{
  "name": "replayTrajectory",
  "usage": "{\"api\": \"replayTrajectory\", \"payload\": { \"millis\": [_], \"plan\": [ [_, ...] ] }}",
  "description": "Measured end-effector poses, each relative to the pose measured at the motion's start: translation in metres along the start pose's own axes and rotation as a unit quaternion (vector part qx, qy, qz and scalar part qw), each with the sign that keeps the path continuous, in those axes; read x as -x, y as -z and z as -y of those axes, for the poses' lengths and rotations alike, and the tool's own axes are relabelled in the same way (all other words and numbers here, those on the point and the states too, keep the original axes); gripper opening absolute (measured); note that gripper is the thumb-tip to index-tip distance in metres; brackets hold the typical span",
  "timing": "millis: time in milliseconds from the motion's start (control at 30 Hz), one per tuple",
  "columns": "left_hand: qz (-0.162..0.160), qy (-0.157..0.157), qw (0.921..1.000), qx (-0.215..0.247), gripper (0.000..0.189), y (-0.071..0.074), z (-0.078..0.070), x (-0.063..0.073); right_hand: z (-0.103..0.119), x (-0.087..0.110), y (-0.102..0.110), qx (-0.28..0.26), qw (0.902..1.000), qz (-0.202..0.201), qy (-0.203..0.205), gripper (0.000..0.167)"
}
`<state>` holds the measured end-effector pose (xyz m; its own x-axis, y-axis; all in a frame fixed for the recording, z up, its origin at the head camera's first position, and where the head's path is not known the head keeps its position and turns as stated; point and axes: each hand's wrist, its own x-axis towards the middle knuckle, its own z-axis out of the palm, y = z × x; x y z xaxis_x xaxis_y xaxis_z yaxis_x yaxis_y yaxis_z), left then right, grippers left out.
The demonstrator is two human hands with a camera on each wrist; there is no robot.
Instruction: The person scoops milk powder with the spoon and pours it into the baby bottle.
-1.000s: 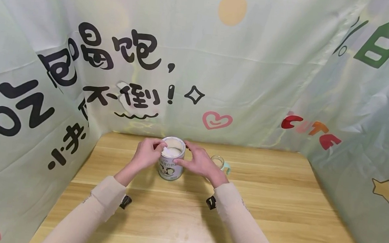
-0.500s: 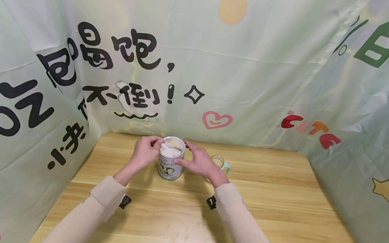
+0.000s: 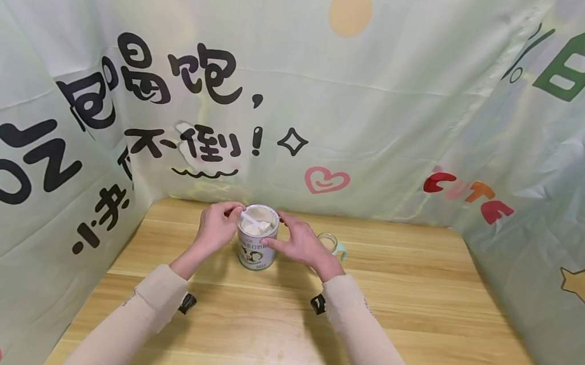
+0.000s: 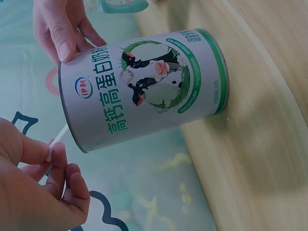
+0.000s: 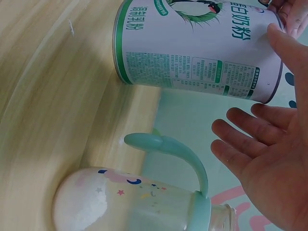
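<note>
A milk powder can (image 3: 257, 254) stands upright and uncovered on the table, pale powder visible inside. Between thumb and fingers, my left hand (image 3: 217, 225) pinches the thin white handle of a scoop (image 3: 251, 219); the scoop's head lies at the powder, heaped with it. In the left wrist view, only a short piece of that handle shows beside the can's rim. My right hand (image 3: 304, 242) holds the can from the right, its thumb (image 5: 284, 41) on the label side near the rim and its fingers toward the far side. Several of those fingers look fairly straight in the right wrist view.
Just right of my right hand stands an uncapped baby bottle (image 3: 327, 242) with a mint handle (image 5: 180, 151), partly hidden by the hand. The wooden table (image 3: 270, 330) runs to a printed cloth backdrop (image 3: 387, 155) behind and at both sides.
My left hand has drawn slightly left and up, and the scoop has come up from the powder with a white heap on it. The right hand and can have hardly moved.
</note>
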<state>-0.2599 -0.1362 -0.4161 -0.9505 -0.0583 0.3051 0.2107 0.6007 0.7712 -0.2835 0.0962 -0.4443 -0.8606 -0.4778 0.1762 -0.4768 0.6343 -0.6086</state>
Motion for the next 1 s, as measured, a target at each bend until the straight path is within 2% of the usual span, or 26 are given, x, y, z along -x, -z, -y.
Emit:
{"api": "replayTrajectory", "payload": {
  "millis": [567, 1000],
  "plan": [
    [-0.015, 0.009, 0.9997, 0.016, 0.023, 0.0014, 0.0001, -0.0004, 0.0015, -0.0012, 0.0007, 0.008, 0.9999, -0.003, -0.006, 0.087],
    [-0.03, 0.072, 0.9946, 0.068, 0.024, 0.0071, -0.0027, -0.0033, 0.0025, -0.0008, 0.0017, 0.005, 1.0, -0.001, -0.006, 0.089]
  ]
}}
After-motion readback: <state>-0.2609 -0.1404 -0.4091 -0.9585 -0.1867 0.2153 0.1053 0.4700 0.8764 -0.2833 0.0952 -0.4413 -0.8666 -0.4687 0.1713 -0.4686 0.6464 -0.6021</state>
